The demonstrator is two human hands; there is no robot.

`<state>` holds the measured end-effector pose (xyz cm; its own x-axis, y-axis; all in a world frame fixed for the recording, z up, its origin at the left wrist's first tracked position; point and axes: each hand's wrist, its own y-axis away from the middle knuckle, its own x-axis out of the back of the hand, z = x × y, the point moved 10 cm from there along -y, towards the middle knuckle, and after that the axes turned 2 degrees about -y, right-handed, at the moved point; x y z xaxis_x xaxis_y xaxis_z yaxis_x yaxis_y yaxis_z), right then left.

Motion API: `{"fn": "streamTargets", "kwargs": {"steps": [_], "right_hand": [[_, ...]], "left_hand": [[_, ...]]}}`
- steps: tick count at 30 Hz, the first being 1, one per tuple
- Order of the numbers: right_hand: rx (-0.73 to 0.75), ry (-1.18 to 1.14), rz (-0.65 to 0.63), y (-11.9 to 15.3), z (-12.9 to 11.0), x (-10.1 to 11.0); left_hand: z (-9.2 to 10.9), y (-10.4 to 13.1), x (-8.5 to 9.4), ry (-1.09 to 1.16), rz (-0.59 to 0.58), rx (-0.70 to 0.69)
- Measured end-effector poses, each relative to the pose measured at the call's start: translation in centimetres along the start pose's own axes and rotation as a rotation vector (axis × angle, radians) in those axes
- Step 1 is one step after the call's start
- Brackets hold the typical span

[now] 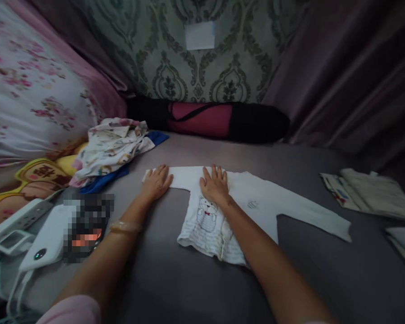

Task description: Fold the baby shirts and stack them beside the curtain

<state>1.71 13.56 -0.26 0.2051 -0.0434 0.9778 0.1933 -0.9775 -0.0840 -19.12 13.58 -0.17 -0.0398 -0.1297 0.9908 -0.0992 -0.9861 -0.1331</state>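
Note:
A small white long-sleeved top (261,193) lies spread on the grey sheet, with a bear-like figure printed on its front and stripes along the lower part. My left hand (157,182) rests flat on the end of the left sleeve, fingers spread. On the upper chest, near the left shoulder, my right hand (215,183) is pressed flat with its fingers slightly apart. The right sleeve stretches out untouched toward the right. My right forearm covers part of the top's lower front.
A heap of printed clothes (113,146) sits at the left by a yellow cushion (37,180). Nearer are a power strip (20,218) and a white power bank (49,238) with cables. Folded clothes (374,193) lie at the right. A long black-and-red bag (202,119) lies along the wall.

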Motion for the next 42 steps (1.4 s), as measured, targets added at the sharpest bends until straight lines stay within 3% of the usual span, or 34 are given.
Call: {"fn": "streamTargets", "kwargs": {"steps": [6, 9, 11, 13, 16, 19, 22, 26, 32, 36, 42], "right_hand": [[0.015, -0.249, -0.174, 0.2, 0.8, 1.5], [-0.003, -0.458, -0.055, 2.1, 3.8, 5.8], [-0.025, -0.591, 0.035, 4.9, 6.9, 8.4], [-0.130, -0.722, 0.068, 8.6, 11.0, 9.6], [-0.323, -0.850, -0.022, 15.0, 16.2, 8.7], [-0.457, -0.825, -0.079, 20.9, 19.2, 7.5], [-0.470, -0.783, -0.138, 24.8, 18.8, 6.2], [-0.368, -0.640, -0.150, 27.2, 16.0, 5.7], [-0.314, -0.294, -0.020, 27.4, 13.6, 6.9], [-0.331, -0.116, -0.001, 26.9, 12.7, 7.5], [-0.131, -0.148, -0.028, 26.7, 12.1, 6.8]], "left_hand": [[1.0, 1.4, 3.7, 0.069, 0.200, 0.035], [0.9, 2.9, 5.4, 0.175, 0.246, 0.089], [1.1, 4.5, 5.6, 0.306, 0.185, 0.094], [2.0, 6.6, 4.8, 0.472, 0.024, 0.065], [3.4, 10.8, 3.9, 0.653, -0.199, 0.087], [4.7, 14.3, 3.7, 0.739, -0.281, 0.119], [6.4, 16.1, 3.6, 0.784, -0.287, 0.103], [8.5, 16.6, 2.9, 0.845, -0.265, 0.077], [8.7, 16.2, 2.8, 0.788, -0.138, 0.156], [8.6, 16.3, 2.8, 0.657, -0.092, 0.185], [10.2, 16.0, 3.4, 0.406, -0.092, -0.064]]}}
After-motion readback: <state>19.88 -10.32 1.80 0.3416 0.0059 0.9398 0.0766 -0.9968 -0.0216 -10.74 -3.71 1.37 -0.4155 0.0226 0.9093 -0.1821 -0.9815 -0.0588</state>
